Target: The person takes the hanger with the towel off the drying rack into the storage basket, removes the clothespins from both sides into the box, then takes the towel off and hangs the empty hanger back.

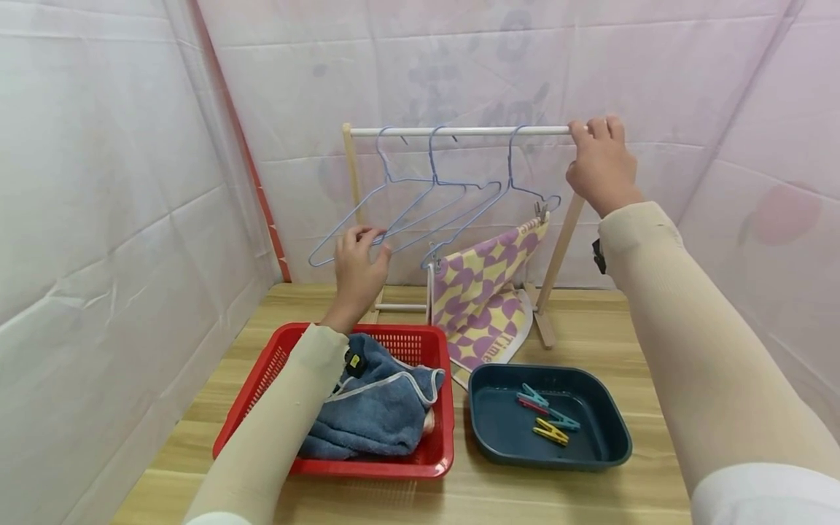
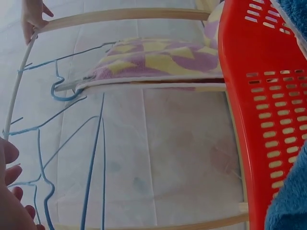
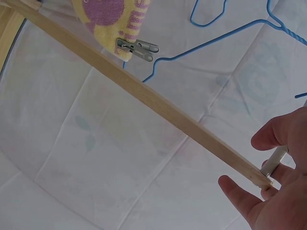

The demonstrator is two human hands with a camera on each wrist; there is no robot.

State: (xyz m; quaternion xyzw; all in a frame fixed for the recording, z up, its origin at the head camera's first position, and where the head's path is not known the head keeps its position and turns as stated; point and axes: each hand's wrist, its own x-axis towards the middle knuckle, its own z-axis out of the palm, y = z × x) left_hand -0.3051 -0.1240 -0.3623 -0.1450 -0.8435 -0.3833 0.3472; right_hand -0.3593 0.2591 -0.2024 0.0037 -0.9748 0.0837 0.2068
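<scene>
At the right end of the drying rack's white rail, my right hand holds the rail, its fingers curled over the top. In the right wrist view, thumb and fingers surround the rail end beside the wooden leg. My left hand is raised by the lower corner of the middle blue hanger, fingers slightly bent; whether they touch the wire is unclear. Another blue hanger hangs on the left. From the right hanger hangs a purple-and-yellow towel, held by clothespins at its corners.
A red basket with a blue towel in it stands under my left forearm. Right of it is a dark blue tub holding several clothespins. White sheeting encloses the wooden table at back and sides.
</scene>
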